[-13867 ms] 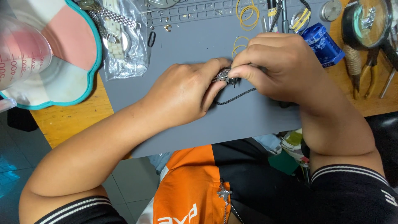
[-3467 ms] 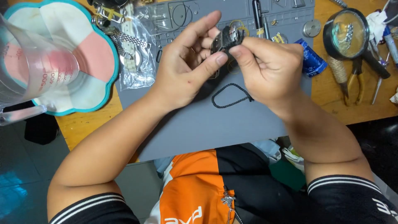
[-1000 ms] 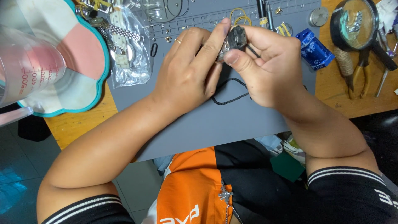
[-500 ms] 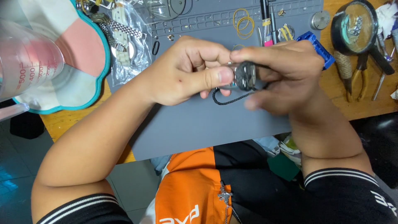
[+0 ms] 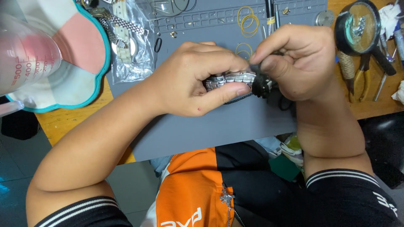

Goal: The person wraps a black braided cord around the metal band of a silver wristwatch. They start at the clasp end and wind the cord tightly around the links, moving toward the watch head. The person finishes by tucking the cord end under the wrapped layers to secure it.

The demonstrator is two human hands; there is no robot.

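Over the grey work mat [image 5: 219,126] on the wooden table [image 5: 63,122], both hands were clamped on a silver metal-link wristwatch [image 5: 235,78]. The left hand [image 5: 193,82] pinched the bracelet between thumb and fingers, while the right hand [image 5: 299,63] gripped the dark watch head. The work looked like fitting or adjusting the band at the case, calling for a steady hold and fine fingertip pressure. A clear plastic bag [image 5: 130,42] held another white-strapped watch; a clear measuring cup [image 5: 25,54] sat in a flower-shaped teal-rimmed tray [image 5: 94,84].

A silver metal link watch bracelet [image 5: 230,79] is held level above the grey work mat [image 5: 219,126]. A dark round watch case [image 5: 261,84] is seen at its right end, partly hidden.
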